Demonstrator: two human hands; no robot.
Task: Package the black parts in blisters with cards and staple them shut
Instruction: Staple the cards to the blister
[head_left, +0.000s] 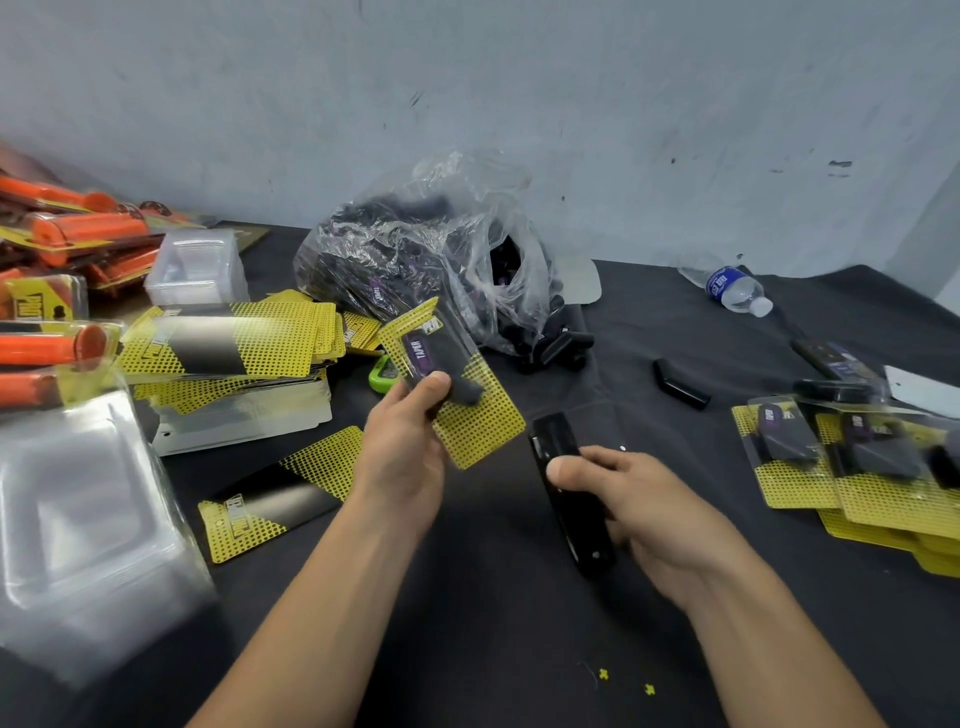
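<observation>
Step in hand (my reading): stapling a filled blister shut.

Left hand (405, 452), centre of frame: thumb and fingers (434, 382) pinch the blister pack (478, 421) at its lower-left side and hold it tilted above the desk (493, 597). The yellow dotted card is inside and the black part (441, 364) sits in the bubble with its purple label facing up.

Right hand (649, 504), just right of centre: fingers curled round the black stapler (563, 467), thumb lying along its top. The stapler nose points up-frame at the pack's lower-right corner. It is close beside that corner and, as far as I can tell, not over the edge.

Supplies: bag of black parts (426, 260) at upper centre, card stack (228, 343) at left, empty blisters (78, 493) at lower left, finished packs (831, 457) at the right edge.

Notes for doing the step well:
- Square both blister flaps and the card edge before closing, since the clear plastic looks springy and may gape
- Feed the flat rim only into the stapler mouth, well clear of the bubble and the part
- Keep the left fingers away from the corner being stapled
- Hold the pack level with the mouth, because a tilted entry would likely bend the staple
- Press once, firmly, then turn the pack for the next edge
</observation>
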